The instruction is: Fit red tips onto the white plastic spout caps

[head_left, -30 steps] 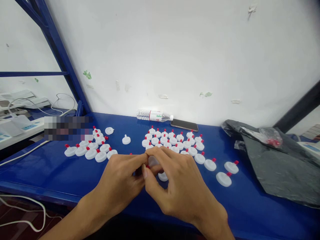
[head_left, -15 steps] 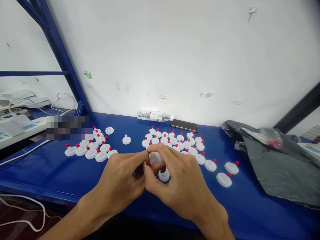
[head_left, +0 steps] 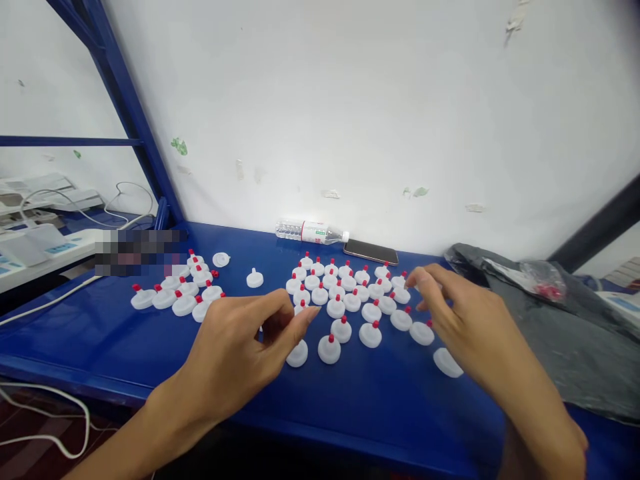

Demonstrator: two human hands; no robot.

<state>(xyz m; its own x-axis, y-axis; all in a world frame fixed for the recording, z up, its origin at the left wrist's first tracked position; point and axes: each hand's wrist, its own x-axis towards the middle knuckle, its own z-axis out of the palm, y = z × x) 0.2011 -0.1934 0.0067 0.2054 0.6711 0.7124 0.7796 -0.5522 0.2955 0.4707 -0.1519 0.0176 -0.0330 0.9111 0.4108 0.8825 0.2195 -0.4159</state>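
My left hand [head_left: 250, 340] hovers over the front of the table, thumb stretched out and fingers curled but apart, with nothing visible in it. Just beyond its thumb stands a white plastic lid with a red-tipped spout [head_left: 329, 350]. Another white lid [head_left: 297, 355] is partly covered by that hand. On the right, my right hand [head_left: 465, 320] is raised with its fingers extended leftward, and no held thing shows. Below its fingers are a red-tipped lid [head_left: 421, 333] and a lid [head_left: 447, 362] whose tip is hidden. Several similar lids [head_left: 336, 307] stand grouped between the hands.
Another group of red-tipped lids [head_left: 185, 305] stands at left. Behind it are a lid with a bare spout [head_left: 255, 279] and a flat-lying lid [head_left: 221, 260]. A bottle [head_left: 314, 232] and phone [head_left: 371, 251] lie by the wall. A dark plastic bag [head_left: 560, 353] covers the right side.
My hands were together around a white lid with something red at the fingertips. Now they are apart: the right hand has moved right and the left has opened.
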